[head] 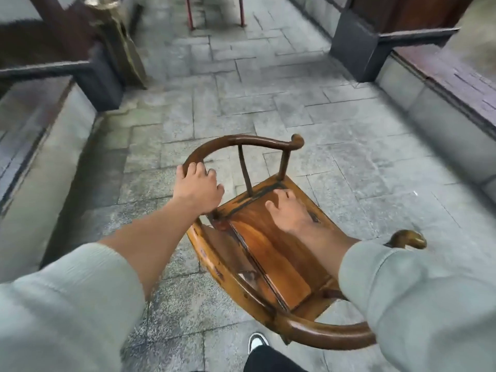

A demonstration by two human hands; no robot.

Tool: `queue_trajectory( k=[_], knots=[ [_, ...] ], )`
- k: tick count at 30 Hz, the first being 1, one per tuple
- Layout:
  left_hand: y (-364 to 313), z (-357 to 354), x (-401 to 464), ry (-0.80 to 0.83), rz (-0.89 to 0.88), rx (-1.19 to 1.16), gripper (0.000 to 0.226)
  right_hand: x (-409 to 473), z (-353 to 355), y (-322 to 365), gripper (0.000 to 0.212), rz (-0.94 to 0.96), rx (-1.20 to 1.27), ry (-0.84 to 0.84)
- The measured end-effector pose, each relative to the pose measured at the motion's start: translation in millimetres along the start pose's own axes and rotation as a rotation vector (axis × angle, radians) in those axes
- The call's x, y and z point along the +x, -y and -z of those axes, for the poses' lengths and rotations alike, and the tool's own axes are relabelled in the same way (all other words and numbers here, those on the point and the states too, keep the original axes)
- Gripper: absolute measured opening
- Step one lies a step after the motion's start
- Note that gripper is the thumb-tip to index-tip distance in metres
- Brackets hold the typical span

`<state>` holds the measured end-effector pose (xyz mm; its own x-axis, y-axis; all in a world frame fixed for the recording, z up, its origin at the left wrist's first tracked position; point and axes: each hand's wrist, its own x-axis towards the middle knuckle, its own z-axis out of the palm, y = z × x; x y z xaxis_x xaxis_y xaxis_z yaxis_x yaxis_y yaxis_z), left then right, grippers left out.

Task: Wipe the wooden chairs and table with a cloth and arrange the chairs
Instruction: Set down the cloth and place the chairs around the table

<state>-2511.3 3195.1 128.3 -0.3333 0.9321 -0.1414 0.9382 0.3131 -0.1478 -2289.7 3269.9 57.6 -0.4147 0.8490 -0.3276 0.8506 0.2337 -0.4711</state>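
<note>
Clearly risky: wooden chair [271, 237] tilted above stone paving [268, 103]. Left hand [197, 185] curls round curved armrail; right hand [288, 210] rests on seat, grip unclear. One-sided hold could slip, chair twisting and dropping.
</note>
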Motion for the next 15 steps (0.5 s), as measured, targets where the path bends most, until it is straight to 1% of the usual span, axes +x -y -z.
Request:
queue_trajectory(
  k=[2, 4, 5, 6, 9, 12, 15],
  knots=[
    [8.3, -4.8, 17.2, 0.027, -0.076, -0.014, 0.059, 0.2, -11.7, 8.0, 0.059, -0.071, 0.014, 0.002],
    [18.6, -7.3, 40.1, -0.005, -0.156, -0.086, 0.059, 2.4, -13.6, 15.3, 0.060, -0.165, 0.007, 0.008],
    [23.4, -7.9, 50.3, -0.017, -0.164, -0.111, 0.059, 4.3, -11.4, 15.9, 0.060, -0.195, -0.002, 0.013],
    [31.4, -7.4, 68.1, -0.024, -0.193, -0.134, 0.060, 8.2, -9.3, 20.5, 0.061, -0.244, -0.009, -0.012],
    [43.1, -11.2, 103.0, 0.023, -0.272, -0.116, 0.061, -1.1, -7.1, 22.3, 0.062, -0.381, 0.016, -0.075],
    [37.9, -11.7, 125.0, 0.042, -0.420, -0.073, 0.062, -27.3, -11.7, 17.7, 0.061, -0.554, 0.033, -0.145],
    [25.1, -2.4, 144.2, 0.057, -0.524, -0.008, 0.061, -39.7, -9.7, 17.7, 0.059, -0.668, 0.045, -0.212]
  ],
)
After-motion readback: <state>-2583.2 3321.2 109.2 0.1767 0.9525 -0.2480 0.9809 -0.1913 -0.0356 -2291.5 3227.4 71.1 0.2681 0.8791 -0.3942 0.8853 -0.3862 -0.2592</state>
